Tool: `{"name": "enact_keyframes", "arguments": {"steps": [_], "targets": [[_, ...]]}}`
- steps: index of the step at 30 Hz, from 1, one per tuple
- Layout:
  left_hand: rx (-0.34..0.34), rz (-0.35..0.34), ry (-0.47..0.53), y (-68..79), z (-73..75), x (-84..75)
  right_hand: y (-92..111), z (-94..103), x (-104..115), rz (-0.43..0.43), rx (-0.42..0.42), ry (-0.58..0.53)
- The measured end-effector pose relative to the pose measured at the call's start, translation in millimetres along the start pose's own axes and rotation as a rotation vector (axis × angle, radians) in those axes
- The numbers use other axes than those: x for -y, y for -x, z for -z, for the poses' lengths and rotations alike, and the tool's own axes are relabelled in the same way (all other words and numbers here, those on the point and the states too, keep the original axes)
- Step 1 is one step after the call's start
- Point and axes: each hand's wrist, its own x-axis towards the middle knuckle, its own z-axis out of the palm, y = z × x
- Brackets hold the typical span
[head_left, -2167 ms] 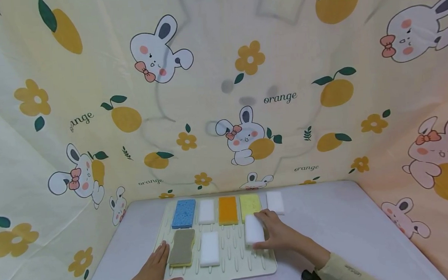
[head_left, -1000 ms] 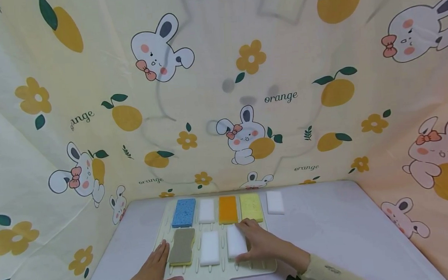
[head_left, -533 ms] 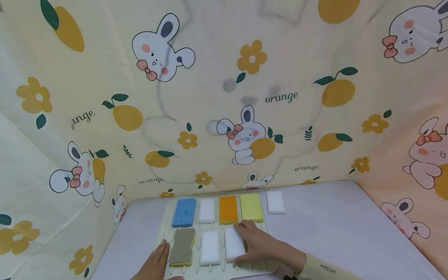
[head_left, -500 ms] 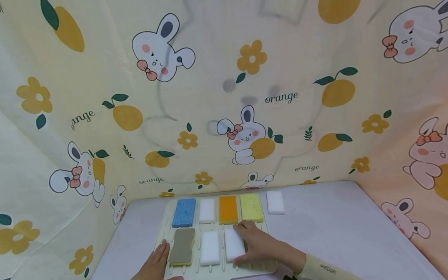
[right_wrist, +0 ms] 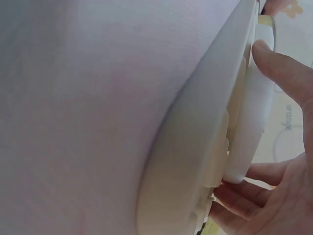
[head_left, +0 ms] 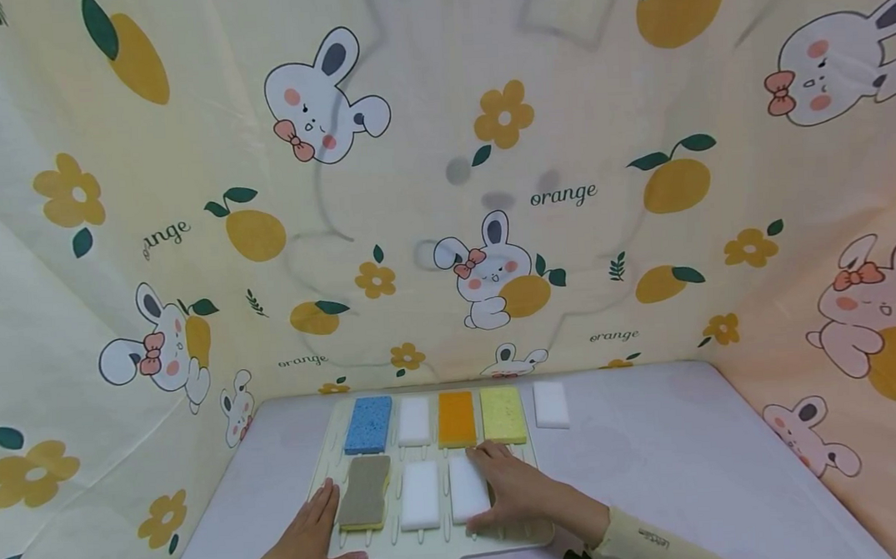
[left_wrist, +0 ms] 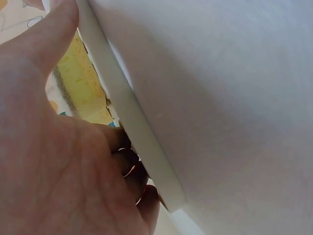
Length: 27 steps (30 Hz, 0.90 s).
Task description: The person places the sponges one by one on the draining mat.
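My right hand (head_left: 513,487) holds a white sponge block (head_left: 467,489) between thumb and fingers, at the front row of a cream ridged board (head_left: 422,556). In the right wrist view the thumb is at one end of that block (right_wrist: 254,107), the fingers at the other. My left hand (head_left: 305,540) rests along the board's left edge, fingers extended and thumb at the front edge. Beside it lies a grey-topped yellow scouring sponge (head_left: 364,493). Another white block (head_left: 419,495) lies between the scouring sponge and the held one.
The back row bears a blue sponge (head_left: 368,425), a white block (head_left: 412,422), an orange sponge (head_left: 456,419) and a pale yellow sponge (head_left: 502,415). On the white table (head_left: 650,437), right of the board, lies one more white block (head_left: 551,405). A patterned curtain (head_left: 412,148) hangs behind.
The right hand has carried its white block leftward across the board's front row, beside the other front white block; over the last half second it stays nearly still. The left hand has stayed put.
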Motion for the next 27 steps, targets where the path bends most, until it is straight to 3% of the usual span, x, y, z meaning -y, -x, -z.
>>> {"name": "enact_keyframes", "arguments": {"steps": [20,27], "targets": [[0.003,0.034,0.001,-6.9,-7.1,6.9,9,2.0,-7,0.025,-0.044,-0.03],[-0.009,0.006,-0.011,-4.3,-5.5,6.2,14,5.8,-18,0.016,-0.093,-0.057]]}}
